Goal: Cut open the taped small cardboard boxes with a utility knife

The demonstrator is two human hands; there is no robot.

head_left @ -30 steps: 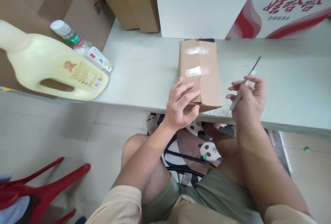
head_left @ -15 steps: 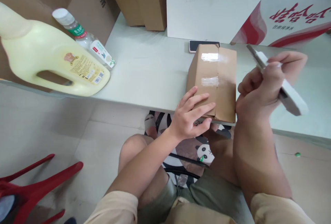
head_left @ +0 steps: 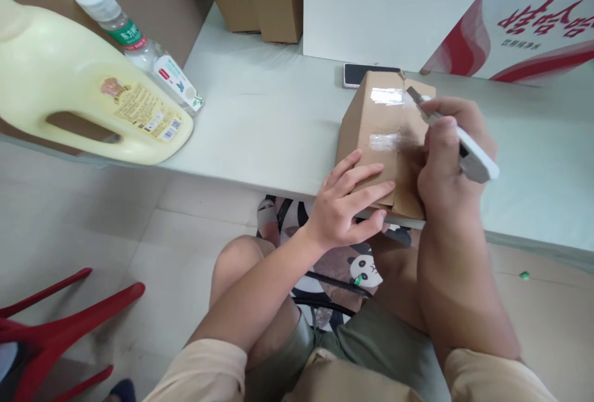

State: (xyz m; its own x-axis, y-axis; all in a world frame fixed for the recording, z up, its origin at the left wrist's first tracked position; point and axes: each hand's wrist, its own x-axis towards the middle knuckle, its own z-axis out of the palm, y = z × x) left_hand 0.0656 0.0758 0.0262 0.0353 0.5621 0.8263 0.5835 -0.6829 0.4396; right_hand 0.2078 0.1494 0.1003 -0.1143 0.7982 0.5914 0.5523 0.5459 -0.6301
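A small brown cardboard box (head_left: pixel 371 111) sits at the table's front edge, with two strips of clear tape (head_left: pixel 386 141) across its top seam. My left hand (head_left: pixel 350 201) lies on the box's near left part, fingers spread over the cardboard. In my right hand (head_left: pixel 448 148) is a white utility knife (head_left: pixel 476 161), gripped between thumb and fingers. Its blade points up and left, over the far right part of the box near the upper tape strip. Whether the blade tip touches the box I cannot tell.
A phone (head_left: pixel 369 74) lies just behind the box. On the left stand a large pale yellow jug (head_left: pixel 88 93) and a clear plastic bottle (head_left: pixel 153 68). Larger cartons (head_left: pixel 273 0) and a white box (head_left: pixel 371 12) line the back. A red stool (head_left: pixel 93 309) is on the floor at left.
My right hand has swung left with the utility knife, from beside the box to over its right part. My left hand stays on the box. The view has shifted slightly.
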